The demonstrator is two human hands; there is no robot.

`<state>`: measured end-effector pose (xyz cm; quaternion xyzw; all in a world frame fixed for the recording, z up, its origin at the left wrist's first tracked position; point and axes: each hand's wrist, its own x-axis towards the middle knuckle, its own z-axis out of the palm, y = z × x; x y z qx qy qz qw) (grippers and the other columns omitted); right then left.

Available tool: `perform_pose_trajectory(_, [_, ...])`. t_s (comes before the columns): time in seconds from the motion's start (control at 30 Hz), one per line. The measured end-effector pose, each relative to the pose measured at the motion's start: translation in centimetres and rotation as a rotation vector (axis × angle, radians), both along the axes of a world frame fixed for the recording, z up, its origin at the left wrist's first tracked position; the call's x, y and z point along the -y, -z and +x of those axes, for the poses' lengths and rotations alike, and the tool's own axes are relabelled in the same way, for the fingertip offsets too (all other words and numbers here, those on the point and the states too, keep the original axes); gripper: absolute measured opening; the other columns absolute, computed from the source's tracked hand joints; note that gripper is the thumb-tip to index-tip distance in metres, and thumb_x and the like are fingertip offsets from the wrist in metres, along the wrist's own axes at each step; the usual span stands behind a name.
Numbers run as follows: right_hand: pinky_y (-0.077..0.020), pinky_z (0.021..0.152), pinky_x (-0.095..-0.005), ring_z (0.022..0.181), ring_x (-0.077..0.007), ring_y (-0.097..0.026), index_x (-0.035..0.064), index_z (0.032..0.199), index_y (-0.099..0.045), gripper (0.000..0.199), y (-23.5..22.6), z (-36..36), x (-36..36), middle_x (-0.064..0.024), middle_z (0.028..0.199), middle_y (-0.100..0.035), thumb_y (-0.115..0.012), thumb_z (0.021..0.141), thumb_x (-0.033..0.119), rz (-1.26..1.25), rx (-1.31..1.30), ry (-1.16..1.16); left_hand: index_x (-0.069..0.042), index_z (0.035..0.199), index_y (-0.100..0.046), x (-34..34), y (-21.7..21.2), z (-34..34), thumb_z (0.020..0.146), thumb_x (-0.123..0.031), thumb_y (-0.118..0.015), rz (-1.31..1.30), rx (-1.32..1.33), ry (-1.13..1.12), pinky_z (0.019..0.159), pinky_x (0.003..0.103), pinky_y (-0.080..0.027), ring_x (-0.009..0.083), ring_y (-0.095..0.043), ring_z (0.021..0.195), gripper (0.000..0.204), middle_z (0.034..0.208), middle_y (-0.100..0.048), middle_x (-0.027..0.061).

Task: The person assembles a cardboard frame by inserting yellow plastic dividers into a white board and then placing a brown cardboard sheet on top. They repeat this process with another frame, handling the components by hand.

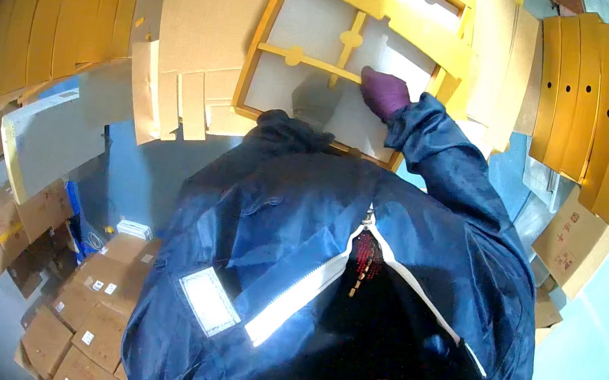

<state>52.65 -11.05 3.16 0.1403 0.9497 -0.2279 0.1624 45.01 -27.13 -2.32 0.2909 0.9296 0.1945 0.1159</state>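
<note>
A shallow yellow frame (255,69) with a pale panel (396,54) inside lies in front of me. Thin yellow strips with rounded tabs cross it, joined as a divider (351,39). My right hand (385,95), in a purple glove, is closed at the right end of the crosswise strip, inside the frame. My left hand (315,101), in a grey glove and shadowed, rests low in the frame by the short lower end of the upright strip; its fingers are too dim to read. A wide yellow board (390,13) lies slanted across the far part of the frame.
Flat brown cardboard (209,13) lies under and beside the frame. Tall yellow panels stand in rows at left (61,4) and right (607,112), the right ones with dark holes. Brown cartons (99,333) are stacked at lower left; another carton (573,243) stands at right.
</note>
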Motion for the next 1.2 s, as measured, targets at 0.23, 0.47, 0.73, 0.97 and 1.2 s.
perform_pose_trajectory(0.23, [-0.0538, 0.078, -0.0488, 0.096, -0.0372, -0.067, 0.0064, 0.111, -0.057, 0.031, -1.6, -0.2, 0.6, -0.0193, 0.105, -0.068, -0.062, 0.091, 0.03, 0.017, 0.155, 0.058, -0.004, 0.101, -0.064, 0.2, -1.0, -1.0, 0.085, -0.028, -0.066, 0.001, 0.034, 0.048, 0.078, 0.049, -0.051, 0.0381, -0.064, 0.088, 0.029, 0.094, -0.067, 0.0165])
perform_pose_trajectory(0.47, [-0.0443, 0.104, -0.0409, 0.125, -0.0369, -0.051, 0.0105, 0.139, -0.047, 0.072, -6.4, 5.9, 0.4, -0.0182, 0.135, -0.052, -0.081, 0.078, 0.028, 0.033, -0.384, 0.249, -0.001, 0.102, -0.063, -0.1, -10.1, -2.1, 0.083, -0.023, -0.068, 0.27, -0.182, 0.156, 0.084, 0.048, -0.05, 0.0385, -0.063, 0.095, 0.03, 0.098, -0.066, 0.0174])
perform_pose_trajectory(0.73, [-0.0436, 0.103, -0.0448, 0.124, -0.0391, -0.053, 0.001, 0.145, -0.031, 0.085, 0.0, 16.8, 2.4, -0.0265, 0.135, -0.05, -0.075, 0.079, 0.032, -0.537, -0.202, 0.787, -0.013, 0.108, -0.062, -9.4, -6.7, 3.6, 0.083, -0.022, -0.062, 0.021, -0.191, 1.063, 0.083, 0.042, -0.048, 0.0279, -0.061, 0.1, 0.026, 0.103, -0.063, 0.0055])
perform_pose_trajectory(0.97, [-0.0492, 0.089, -0.051, 0.105, -0.046, -0.059, -0.0003, 0.121, -0.045, 0.048, -0.1, 15.3, 3.6, -0.0276, 0.114, -0.058, -0.062, 0.081, 0.021, -0.298, -0.052, 0.889, -0.013, 0.095, -0.062, -10.1, -5.0, 4.0, 0.087, -0.02, -0.058, -0.038, -0.261, 1.08, 0.069, 0.045, -0.051, 0.0289, -0.064, 0.088, 0.011, 0.091, -0.063, 0.0077])
perform_pose_trajectory(1.2, [-0.0502, 0.083, -0.0521, 0.096, -0.0457, -0.061, -0.0013, 0.112, -0.046, 0.038, -1.6, 14.1, 3.2, -0.0276, 0.107, -0.06, -0.061, 0.081, 0.016, -0.213, 0.007, 0.823, -0.009, 0.099, -0.065, -11.6, -6.8, 3.8, 0.089, -0.02, -0.057, -0.19, -0.14, 1.119, 0.077, 0.041, -0.054, 0.0284, -0.066, 0.092, 0.016, 0.095, -0.066, 0.0099])
